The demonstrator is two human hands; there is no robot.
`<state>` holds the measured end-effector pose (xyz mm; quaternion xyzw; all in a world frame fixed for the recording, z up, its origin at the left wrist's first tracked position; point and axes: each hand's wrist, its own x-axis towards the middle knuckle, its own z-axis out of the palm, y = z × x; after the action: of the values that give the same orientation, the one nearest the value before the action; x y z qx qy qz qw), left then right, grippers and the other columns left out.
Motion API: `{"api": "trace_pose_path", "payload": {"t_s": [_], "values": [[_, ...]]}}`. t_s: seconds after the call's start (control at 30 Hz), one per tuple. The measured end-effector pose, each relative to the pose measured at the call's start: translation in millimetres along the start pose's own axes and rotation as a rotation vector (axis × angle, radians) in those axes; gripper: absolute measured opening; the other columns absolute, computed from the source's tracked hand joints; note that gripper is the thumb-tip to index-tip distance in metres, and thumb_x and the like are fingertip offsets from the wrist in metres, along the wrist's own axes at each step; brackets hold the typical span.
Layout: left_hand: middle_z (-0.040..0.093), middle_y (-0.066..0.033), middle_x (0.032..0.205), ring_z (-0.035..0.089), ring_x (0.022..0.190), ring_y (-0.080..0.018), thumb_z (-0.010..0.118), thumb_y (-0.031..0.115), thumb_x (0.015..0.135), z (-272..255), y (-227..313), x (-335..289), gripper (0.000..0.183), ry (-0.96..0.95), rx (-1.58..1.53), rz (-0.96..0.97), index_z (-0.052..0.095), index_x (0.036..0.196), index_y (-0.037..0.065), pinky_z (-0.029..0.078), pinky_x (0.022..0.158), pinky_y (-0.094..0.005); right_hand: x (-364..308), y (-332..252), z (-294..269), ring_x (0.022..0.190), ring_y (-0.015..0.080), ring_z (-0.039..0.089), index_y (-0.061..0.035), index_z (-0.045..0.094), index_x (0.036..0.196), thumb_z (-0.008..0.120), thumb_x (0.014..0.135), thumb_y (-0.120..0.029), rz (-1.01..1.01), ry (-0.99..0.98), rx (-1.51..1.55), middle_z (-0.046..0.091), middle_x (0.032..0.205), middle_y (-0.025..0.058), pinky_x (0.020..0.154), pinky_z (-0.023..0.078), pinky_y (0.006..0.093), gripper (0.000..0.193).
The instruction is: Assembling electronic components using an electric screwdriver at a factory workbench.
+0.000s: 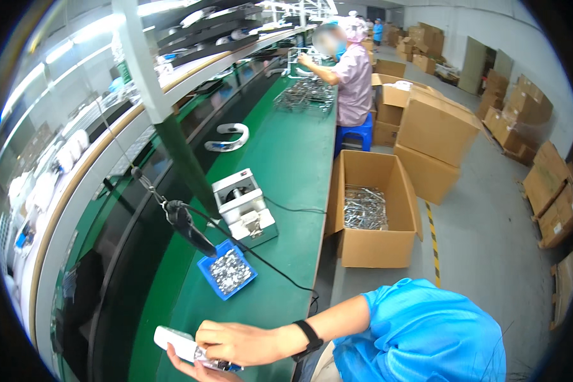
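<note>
At the bottom of the view, a white elongated plastic part (177,342) lies across my left hand (200,371), with fingers curled under it. My right hand (239,342), a black band at its wrist, comes in from the right. Its bent fingers press down on the part's shiny metal end and cover most of it. Whether a smaller piece sits under those fingers cannot be seen. Beyond my hands stands a blue bin (220,296) full of small metal pieces. A black hand tool (188,228), shaped like an electric screwdriver, hangs over the bin from a coiled line.
A white and grey machine (245,207) stands on the green bench (286,248), its black cable crossing the surface. Farther along lie a white U-shaped part (229,139) and wire racks (305,95) beside a seated person (353,89). An open carton (375,248) of metal parts stands right.
</note>
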<state>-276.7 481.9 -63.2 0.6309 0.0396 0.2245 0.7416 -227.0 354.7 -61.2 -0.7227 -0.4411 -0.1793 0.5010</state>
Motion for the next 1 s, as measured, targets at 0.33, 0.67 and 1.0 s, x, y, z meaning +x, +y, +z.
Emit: {"api": "trace_pose_path", "payload": {"t_s": [0.33,0.67,1.0], "values": [[0.045,-0.0169,0.153,0.054,0.133,-0.0311,0.047,0.026,0.099,-12.7,-13.5,-3.9,0.064,0.11,-0.085,-0.025,0.035,0.16,0.013,0.047,0.111,-0.0441,1.9,-10.3,-2.2,0.105,0.0313,0.062,-0.0011,0.065,0.093,0.071,0.076,-0.009,-0.189,-0.233,-0.339,0.059,0.101,0.0103,0.079,0.051,0.0405,0.019],[0.063,-0.0166,0.114,0.064,0.096,-0.0202,0.038,0.02,0.106,-17.0,-16.8,0.5,0.055,-0.004,-0.174,0.026,0.027,0.16,0.013,0.051,0.088,-0.0338,-6.8,11.1,-9.6,0.099,0.0285,0.065,-0.0042,0.078,0.108,0.082,0.07,-0.004,-0.199,0.011,-0.291,0.065,0.103,0.0075,0.079,0.057,0.0382,0.039],[0.051,-0.0169,0.14,0.061,0.112,-0.0236,0.04,0.022,0.108,-14.8,-4.1,1.4,0.059,-0.043,-0.192,-0.017,0.023,0.163,0.007,0.048,0.101,-0.0399,11.6,-2.7,-2.9,0.097,0.0255,0.064,-0.0054,0.076,0.095,0.082,0.07,-0.009,-0.253,-0.108,-0.353,0.065,0.1,0.0054,0.071,0.051,0.037,0.027]]}}
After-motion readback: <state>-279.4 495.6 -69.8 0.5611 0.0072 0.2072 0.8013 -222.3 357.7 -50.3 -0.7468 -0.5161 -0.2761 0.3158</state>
